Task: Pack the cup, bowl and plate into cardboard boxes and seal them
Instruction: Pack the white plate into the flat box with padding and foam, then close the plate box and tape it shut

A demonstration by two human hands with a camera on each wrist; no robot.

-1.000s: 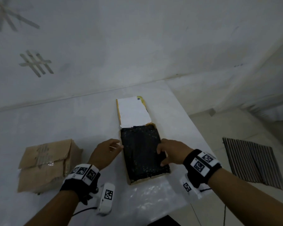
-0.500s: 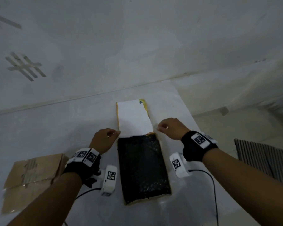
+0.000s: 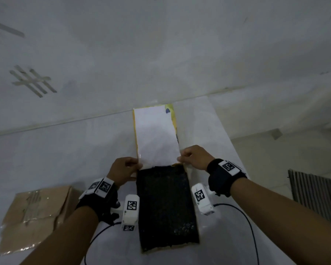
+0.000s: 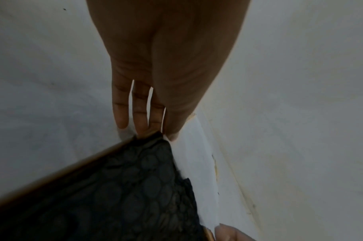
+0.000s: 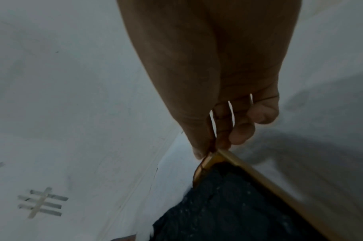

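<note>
A flat cardboard box [image 3: 193, 243] lies lengthwise on the white table [image 3: 46, 159]. Black bubble wrap [image 3: 166, 207] fills it and hides whatever is underneath. Its lid [image 3: 157, 134], white on the inside, lies folded back toward the wall. My left hand [image 3: 137, 165] pinches the lid's near left corner, where the thumb [image 4: 173, 137] lies on the white face. At the near right corner my right hand [image 3: 180, 158] pinches the cardboard edge [image 5: 207, 161] between thumb and forefinger. No cup, bowl or plate shows.
A second brown cardboard box [image 3: 36, 213], taped on top, sits at the table's left front. The table's right edge runs close beside my right arm, with a striped mat [image 3: 317, 197] on the floor beyond. Tape strips [image 3: 33, 81] are stuck on the wall.
Both hands left the box's sides and the bubble wrap, moved forward to the fold and took hold of the lid's near corners.
</note>
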